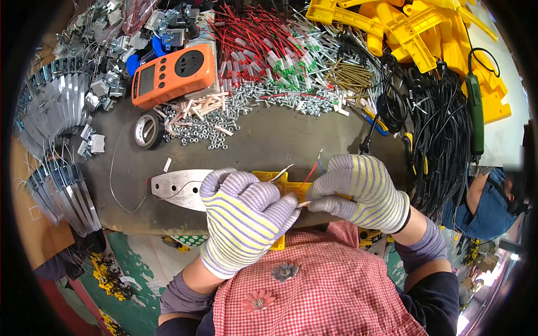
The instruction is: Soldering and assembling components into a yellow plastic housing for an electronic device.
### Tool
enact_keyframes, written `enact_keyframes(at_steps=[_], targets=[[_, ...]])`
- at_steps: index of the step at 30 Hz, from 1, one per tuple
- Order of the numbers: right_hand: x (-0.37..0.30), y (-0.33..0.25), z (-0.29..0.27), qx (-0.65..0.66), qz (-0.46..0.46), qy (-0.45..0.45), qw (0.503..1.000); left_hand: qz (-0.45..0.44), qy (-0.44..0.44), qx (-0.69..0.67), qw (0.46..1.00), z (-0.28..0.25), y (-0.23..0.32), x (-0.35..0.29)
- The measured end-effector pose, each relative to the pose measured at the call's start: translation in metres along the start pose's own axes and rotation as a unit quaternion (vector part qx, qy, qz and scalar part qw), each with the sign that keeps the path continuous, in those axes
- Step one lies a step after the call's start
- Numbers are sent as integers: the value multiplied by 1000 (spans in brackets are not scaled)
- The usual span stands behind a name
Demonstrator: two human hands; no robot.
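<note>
Striped knit gloves cover both hands. My left hand [246, 215] is closed, thumb and fingertips pinched together. Opposite it, my right hand [364, 193] is also in a pinch, and the fingertips of the two almost meet. A small pale piece [303, 204] shows between them; its kind is too small to tell. Behind the fingers lies a yellow plastic housing [294, 189], partly hidden by the gloves. A red wire [310, 173] and a blue one rise beside my right fingers, and a white-and-dark wire [281, 173] sticks up nearer the left hand. The silver metal plate [178, 189] extends left from under my left hand.
An orange meter with a socket [174, 75], a tape roll [148, 130], nuts [207, 131] and screws [263, 98] lie beyond. Metal blades [70, 193] fan out left. Black cords [440, 123], a green screwdriver [475, 112] and yellow housings [412, 33] are right. Another person [482, 196] sits far right.
</note>
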State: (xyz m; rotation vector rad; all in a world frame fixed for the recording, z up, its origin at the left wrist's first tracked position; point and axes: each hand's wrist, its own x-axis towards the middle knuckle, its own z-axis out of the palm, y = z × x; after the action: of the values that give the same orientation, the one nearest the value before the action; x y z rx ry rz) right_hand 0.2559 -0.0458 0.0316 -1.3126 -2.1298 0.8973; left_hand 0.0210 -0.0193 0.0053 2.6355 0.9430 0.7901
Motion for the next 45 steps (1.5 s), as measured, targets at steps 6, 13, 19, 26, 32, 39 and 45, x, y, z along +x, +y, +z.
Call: enact_keyframes(at_steps=[6, 13, 19, 26, 32, 39, 45], targets=[[4, 4, 1, -3, -20, -4, 1000, 22, -77, -51, 995, -6, -6, 7], [6, 7, -5, 48, 4, -49, 998, -17, -40, -3, 999, -7, -11, -4], [-3, 4, -11, 5, -27, 3, 1000, -22, -49, 28, 998, -10, -12, -10], [-50, 10, 1, -190, -92, 141, 967, -47, 5, 82, 995, -17, 14, 19], [-21, 15, 17, -267, -85, 152, 948, -123, -2, -63, 990, -2, 17, 43], [-10, 6, 4, 38, -52, 159, 985, 4, 2, 121, 993, 3, 22, 36], [-14, 25, -4, -268, -150, 147, 940, -16, 0, 77, 997, 15, 14, 37]])
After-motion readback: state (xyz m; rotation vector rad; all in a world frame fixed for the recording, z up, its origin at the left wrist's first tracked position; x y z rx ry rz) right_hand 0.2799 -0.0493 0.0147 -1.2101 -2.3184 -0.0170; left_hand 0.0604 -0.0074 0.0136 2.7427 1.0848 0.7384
